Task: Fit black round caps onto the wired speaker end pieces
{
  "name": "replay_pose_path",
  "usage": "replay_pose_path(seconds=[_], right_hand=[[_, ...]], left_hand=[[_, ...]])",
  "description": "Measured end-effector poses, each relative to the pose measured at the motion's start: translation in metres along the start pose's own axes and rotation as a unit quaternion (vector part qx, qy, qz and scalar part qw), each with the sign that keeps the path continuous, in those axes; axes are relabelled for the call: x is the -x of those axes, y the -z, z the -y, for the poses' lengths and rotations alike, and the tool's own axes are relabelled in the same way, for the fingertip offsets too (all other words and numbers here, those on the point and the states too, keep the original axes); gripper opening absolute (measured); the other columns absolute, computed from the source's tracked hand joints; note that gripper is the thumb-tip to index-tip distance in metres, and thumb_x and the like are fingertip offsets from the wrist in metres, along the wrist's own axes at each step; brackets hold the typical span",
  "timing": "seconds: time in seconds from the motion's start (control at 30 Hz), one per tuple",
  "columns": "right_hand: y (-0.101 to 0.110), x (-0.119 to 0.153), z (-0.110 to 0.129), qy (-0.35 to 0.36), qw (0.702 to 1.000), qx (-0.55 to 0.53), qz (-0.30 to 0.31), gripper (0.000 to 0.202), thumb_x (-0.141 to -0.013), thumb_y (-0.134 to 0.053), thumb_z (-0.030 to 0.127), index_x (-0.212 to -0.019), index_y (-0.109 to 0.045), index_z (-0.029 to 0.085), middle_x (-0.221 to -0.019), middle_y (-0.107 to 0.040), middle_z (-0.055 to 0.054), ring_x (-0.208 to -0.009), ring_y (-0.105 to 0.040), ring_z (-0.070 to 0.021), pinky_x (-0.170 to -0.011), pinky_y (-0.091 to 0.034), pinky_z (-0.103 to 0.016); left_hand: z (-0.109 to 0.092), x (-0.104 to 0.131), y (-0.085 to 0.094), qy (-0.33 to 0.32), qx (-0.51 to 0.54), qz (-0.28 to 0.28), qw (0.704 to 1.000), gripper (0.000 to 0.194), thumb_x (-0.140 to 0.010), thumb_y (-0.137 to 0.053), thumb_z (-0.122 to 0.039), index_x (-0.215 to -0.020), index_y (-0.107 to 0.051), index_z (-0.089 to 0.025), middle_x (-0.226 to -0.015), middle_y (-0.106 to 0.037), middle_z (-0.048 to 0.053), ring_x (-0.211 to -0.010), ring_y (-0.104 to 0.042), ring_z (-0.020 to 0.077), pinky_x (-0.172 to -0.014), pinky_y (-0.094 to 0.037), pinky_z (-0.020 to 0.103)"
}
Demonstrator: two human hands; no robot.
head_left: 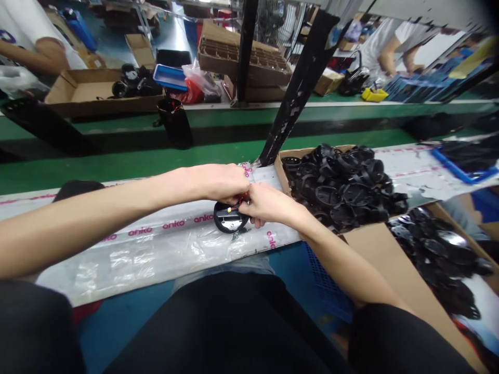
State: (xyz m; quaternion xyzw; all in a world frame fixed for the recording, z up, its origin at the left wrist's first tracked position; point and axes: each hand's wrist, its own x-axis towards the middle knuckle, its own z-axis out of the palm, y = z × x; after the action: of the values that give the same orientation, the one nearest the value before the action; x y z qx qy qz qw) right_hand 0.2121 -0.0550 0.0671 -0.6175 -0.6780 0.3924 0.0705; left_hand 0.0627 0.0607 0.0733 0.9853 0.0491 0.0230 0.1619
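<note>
Your left hand (222,183) and right hand (268,204) meet at the middle of the frame over a round black part (228,218). Your left hand curls down over the part's top edge with fingers closed on it, while your right hand pinches at the same spot from the right, fingertips closed around short red and yellow wires (238,203) that show between your two hands. That part rests on a clear plastic sheet (156,249) printed with pink lettering, spread across the bench in front of you. Just right of your hands, a cardboard box (281,169) is heaped with more black round parts (343,187), and further black parts (436,249) lie at the lower right. A green conveyor belt (117,161) runs across behind the bench, with a black cup (175,122) standing beyond it. At the upper left and upper right, other people's arms show at their own stations.
</note>
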Motion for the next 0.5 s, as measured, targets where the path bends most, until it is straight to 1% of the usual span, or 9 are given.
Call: replay_pose_path(seconds=[0.07,0.17,0.23,0.27,0.3,0.37,0.43,0.47,0.5], right_hand=[[0.0,-0.001,-0.001,0.0,1.0,-0.003,0.0,0.02,-0.083,-0.055,0.014,-0.065,-0.064,0.018,-0.051,-0.069,-0.005,-0.048,-0.07,-0.0198,-0.051,-0.054,-0.025],[-0.001,-0.002,-0.002,0.0,1.0,-0.007,-0.007,0.024,-0.083,-0.053,0.013,-0.061,-0.061,0.019,-0.05,-0.068,-0.005,-0.047,-0.069,-0.0195,-0.051,-0.055,-0.025],[-0.005,-0.002,-0.003,0.001,1.0,-0.009,-0.009,0.026,-0.084,-0.054,0.013,-0.059,-0.059,0.019,-0.048,-0.067,-0.004,-0.045,-0.068,-0.0186,-0.051,-0.053,-0.025],[-0.007,-0.002,-0.002,0.003,1.0,-0.009,-0.011,0.027,-0.084,-0.054,0.013,-0.059,-0.058,0.02,-0.047,-0.065,-0.003,-0.044,-0.067,-0.0181,-0.051,-0.052,-0.025],[-0.009,-0.002,-0.001,0.003,1.0,-0.008,-0.016,0.027,-0.085,-0.055,0.014,-0.059,-0.058,0.019,-0.046,-0.064,-0.003,-0.043,-0.066,-0.0176,-0.051,-0.051,-0.025],[-0.01,0.001,-0.001,0.005,1.0,-0.011,-0.025,0.028,-0.089,-0.055,0.017,-0.062,-0.059,0.019,-0.047,-0.064,-0.002,-0.042,-0.064,-0.0162,-0.052,-0.049,-0.024],[-0.005,0.01,-0.005,0.005,0.999,-0.025,-0.026,0.037,-0.101,-0.05,0.028,-0.067,-0.063,0.018,-0.055,-0.07,-0.003,-0.044,-0.065,-0.0148,-0.053,-0.049,-0.024],[0.001,0.017,-0.012,0.002,0.999,-0.038,-0.035,0.044,-0.106,-0.046,0.036,-0.071,-0.065,0.018,-0.061,-0.074,-0.004,-0.047,-0.067,-0.0146,-0.054,-0.05,-0.025],[0.008,0.025,-0.022,-0.004,0.997,-0.046,-0.058,0.051,-0.11,-0.041,0.044,-0.076,-0.069,0.018,-0.067,-0.077,-0.005,-0.051,-0.07,-0.015,-0.056,-0.051,-0.025]], left_hand=[[-0.003,0.004,-0.004,0.015,-0.023,-0.005,1.0,0.023,-0.081,-0.076,-0.013,-0.061,-0.068,-0.022,-0.052,-0.062,0.001,-0.049,-0.059,0.0195,-0.058,-0.044,0.034],[-0.008,0.014,-0.008,0.04,-0.082,0.024,0.996,0.022,-0.084,-0.072,-0.01,-0.066,-0.073,-0.022,-0.058,-0.069,0.003,-0.053,-0.063,0.0211,-0.06,-0.045,0.034],[-0.011,0.024,-0.01,0.066,-0.077,0.017,0.995,0.02,-0.089,-0.07,-0.013,-0.074,-0.077,-0.022,-0.061,-0.071,0.003,-0.054,-0.065,0.0216,-0.058,-0.044,0.033],[-0.013,0.029,-0.012,0.08,-0.054,0.003,0.995,0.018,-0.092,-0.068,-0.014,-0.081,-0.08,-0.023,-0.066,-0.075,0.003,-0.057,-0.068,0.0223,-0.059,-0.045,0.033],[-0.015,0.036,-0.013,0.095,-0.02,-0.021,0.995,0.018,-0.095,-0.066,-0.016,-0.09,-0.081,-0.024,-0.075,-0.079,0.003,-0.064,-0.072,0.0231,-0.063,-0.048,0.032],[-0.023,0.05,-0.019,0.139,0.067,-0.093,0.984,0.023,-0.103,-0.059,-0.02,-0.11,-0.08,-0.026,-0.099,-0.085,0.003,-0.087,-0.08,0.0244,-0.078,-0.055,0.032],[-0.035,0.065,-0.03,0.202,0.148,-0.187,0.95,0.027,-0.109,-0.05,-0.024,-0.121,-0.074,-0.026,-0.118,-0.083,0.003,-0.106,-0.078,0.0243,-0.092,-0.057,0.035],[-0.042,0.072,-0.037,0.23,0.174,-0.236,0.928,0.026,-0.11,-0.047,-0.025,-0.122,-0.07,-0.025,-0.12,-0.081,0.004,-0.11,-0.077,0.024,-0.095,-0.057,0.036],[-0.05,0.079,-0.046,0.249,0.188,-0.279,0.908,0.023,-0.109,-0.048,-0.025,-0.121,-0.067,-0.024,-0.12,-0.078,0.005,-0.112,-0.075,0.024,-0.097,-0.057,0.037]])
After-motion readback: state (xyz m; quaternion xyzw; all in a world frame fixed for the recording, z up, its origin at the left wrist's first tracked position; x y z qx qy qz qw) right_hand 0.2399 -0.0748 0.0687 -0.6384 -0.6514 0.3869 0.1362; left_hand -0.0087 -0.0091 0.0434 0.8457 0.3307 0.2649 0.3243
